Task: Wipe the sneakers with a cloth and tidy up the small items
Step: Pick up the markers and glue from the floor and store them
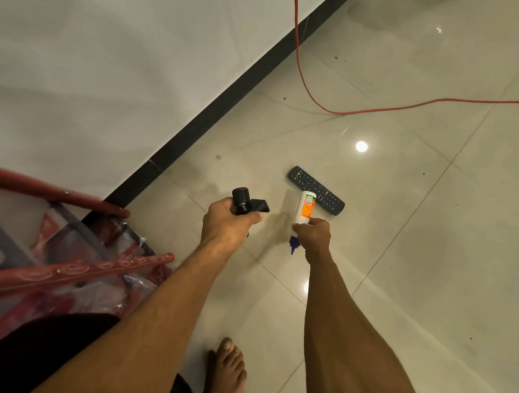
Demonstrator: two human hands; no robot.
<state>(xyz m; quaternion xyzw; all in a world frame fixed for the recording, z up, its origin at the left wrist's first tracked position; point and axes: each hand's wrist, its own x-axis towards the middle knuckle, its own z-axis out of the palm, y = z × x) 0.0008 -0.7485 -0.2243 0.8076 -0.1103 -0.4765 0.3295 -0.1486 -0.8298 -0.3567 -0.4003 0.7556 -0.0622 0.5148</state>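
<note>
My left hand point(226, 221) grips a small black device point(247, 202) with a round knob, held above the tiled floor. My right hand point(314, 235) grips a white glue bottle point(305, 208) with an orange label; its blue nozzle point(293, 246) points back toward me. A black remote control point(316, 190) lies flat on the floor just beyond the bottle, apart from both hands. No sneakers or cloth are in view.
A red rack point(74, 248) holding plastic-wrapped red items stands at the left against the wall. A black skirting point(226, 98) runs diagonally along the wall. A red cable point(315, 89) trails over the glossy tiles at the upper right. My bare foot point(227, 368) is at the bottom.
</note>
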